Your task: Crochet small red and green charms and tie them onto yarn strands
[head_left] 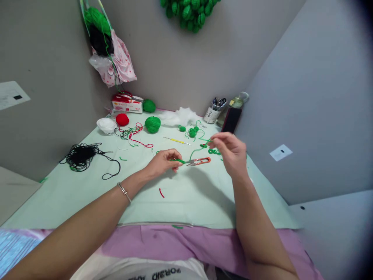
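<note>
My left hand is closed on a small green yarn piece, most of it hidden by the fingers. Raised a little to the right, my right hand pinches a strand of green yarn between thumb and fingertips. That strand runs slack between the two hands. Just right of the left fingertips are orange-handled thread snips, blades pointing left. Beyond the hands lies a yellow crochet hook. Small green crocheted pieces lie by the right hand, and others farther back.
Black yarn lies tangled at the left. White, red and green yarn balls stand behind it. White stuffing, a pen cup and a phone are at the back. A red scrap lies in front.
</note>
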Motion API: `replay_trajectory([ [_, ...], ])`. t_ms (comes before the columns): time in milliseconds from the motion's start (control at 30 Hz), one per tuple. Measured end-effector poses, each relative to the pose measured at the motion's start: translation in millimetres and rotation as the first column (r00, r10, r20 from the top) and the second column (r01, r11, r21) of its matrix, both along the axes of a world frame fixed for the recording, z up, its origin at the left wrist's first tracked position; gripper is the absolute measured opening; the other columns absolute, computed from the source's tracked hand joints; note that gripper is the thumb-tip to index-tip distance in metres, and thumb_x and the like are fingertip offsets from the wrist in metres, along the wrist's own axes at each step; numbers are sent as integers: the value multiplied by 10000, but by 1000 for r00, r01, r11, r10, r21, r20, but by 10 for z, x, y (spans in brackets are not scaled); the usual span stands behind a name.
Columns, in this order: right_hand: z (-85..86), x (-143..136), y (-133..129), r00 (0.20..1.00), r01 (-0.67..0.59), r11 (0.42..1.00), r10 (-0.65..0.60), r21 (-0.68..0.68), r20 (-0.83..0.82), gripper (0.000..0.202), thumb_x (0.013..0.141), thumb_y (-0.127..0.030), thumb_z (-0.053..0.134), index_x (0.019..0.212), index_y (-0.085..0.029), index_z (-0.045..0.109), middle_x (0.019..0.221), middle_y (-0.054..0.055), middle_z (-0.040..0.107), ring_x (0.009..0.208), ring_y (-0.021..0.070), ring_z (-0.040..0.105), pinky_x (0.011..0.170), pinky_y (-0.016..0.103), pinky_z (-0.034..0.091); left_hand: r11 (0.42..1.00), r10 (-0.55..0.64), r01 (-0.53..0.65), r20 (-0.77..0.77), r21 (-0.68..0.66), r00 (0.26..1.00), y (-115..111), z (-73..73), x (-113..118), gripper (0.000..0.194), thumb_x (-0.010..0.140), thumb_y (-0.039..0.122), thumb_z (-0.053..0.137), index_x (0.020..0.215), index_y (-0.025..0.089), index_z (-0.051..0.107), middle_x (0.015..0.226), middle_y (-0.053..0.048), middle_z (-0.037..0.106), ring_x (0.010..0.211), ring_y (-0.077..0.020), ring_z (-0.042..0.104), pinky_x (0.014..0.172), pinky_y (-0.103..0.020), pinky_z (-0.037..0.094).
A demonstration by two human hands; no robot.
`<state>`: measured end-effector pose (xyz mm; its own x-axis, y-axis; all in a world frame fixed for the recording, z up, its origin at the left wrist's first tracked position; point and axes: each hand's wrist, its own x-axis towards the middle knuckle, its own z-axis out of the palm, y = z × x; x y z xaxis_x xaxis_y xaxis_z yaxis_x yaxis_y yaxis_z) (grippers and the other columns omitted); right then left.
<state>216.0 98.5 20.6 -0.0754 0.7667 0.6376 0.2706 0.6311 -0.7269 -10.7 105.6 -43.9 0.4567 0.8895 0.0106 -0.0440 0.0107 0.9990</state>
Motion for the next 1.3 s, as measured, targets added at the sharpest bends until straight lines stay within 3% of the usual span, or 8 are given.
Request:
replay_trajectory([
  [133, -58, -53, -19, 901, -91, 995, 102, -45, 422, 96, 902, -225, 626, 894, -239, 720, 919, 31, 617, 821, 150, 587, 718, 290, 456, 1000, -6, 6, 58, -12, 998, -2, 12, 5, 204, 691, 250, 746, 836, 151, 642, 719, 7, 661, 658, -128, 621, 692, -275, 487],
  [333, -157, -61, 31, 743, -71, 997, 57, -5, 667, 182, 931, -164, 560, 929, -243, 724, 874, 38, 574, 821, 162, 561, 707, 291, 425, 1000, -13, 12, 42, 25, 999, -23, 56, -11, 191, 727, 254, 722, 888, 161, 678, 760, 0, 684, 721, -144, 645, 771, -293, 479],
  [667, -143, -80, 2, 701, -69, 997, 37, 16, 712, 186, 935, -153, 550, 916, -233, 716, 861, 38, 565, 824, 166, 550, 708, 292, 411, 999, 5, -4, -17, 44, 1000, -43, 108, -26, 166, 739, 250, 698, 885, 174, 677, 759, 1, 682, 735, -156, 640, 742, -283, 458],
  [1300, -151, -139, -37, 727, -174, 982, 175, -69, 664, 169, 939, -191, 560, 944, -247, 719, 849, 30, 553, 825, 154, 551, 703, 272, 424, 992, -109, 109, -6, 55, 994, -40, 85, -52, 155, 787, 262, 666, 911, 169, 674, 780, -9, 671, 769, -151, 610, 786, -285, 442],
])
